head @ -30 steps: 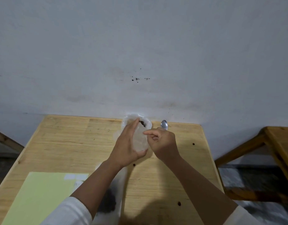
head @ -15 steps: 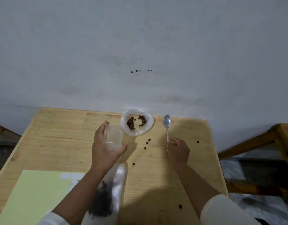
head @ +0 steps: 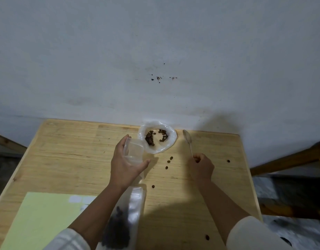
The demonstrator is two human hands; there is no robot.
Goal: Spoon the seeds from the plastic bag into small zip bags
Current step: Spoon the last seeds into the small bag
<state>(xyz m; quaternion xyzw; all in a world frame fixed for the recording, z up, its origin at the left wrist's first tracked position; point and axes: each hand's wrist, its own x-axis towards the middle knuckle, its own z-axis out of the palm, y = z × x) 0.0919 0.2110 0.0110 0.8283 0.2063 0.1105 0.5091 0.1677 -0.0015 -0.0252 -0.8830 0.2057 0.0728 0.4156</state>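
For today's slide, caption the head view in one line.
Left hand holds a small zip bag; right hand grips the spoon.

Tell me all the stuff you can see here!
Open clear plastic bag of brown seeds: one, table's far edge.
Small clear zip bag: one, held beside it.
Silver metal spoon: one, right of the seed bag.
Loose brown seeds: a few, between the hands.
Filled clear zip bag of dark seeds: one, near edge.
Pale green paper sheet: one, near left.
Light wooden table: one.
Left hand: holds zip bag.
Right hand: grips spoon handle.
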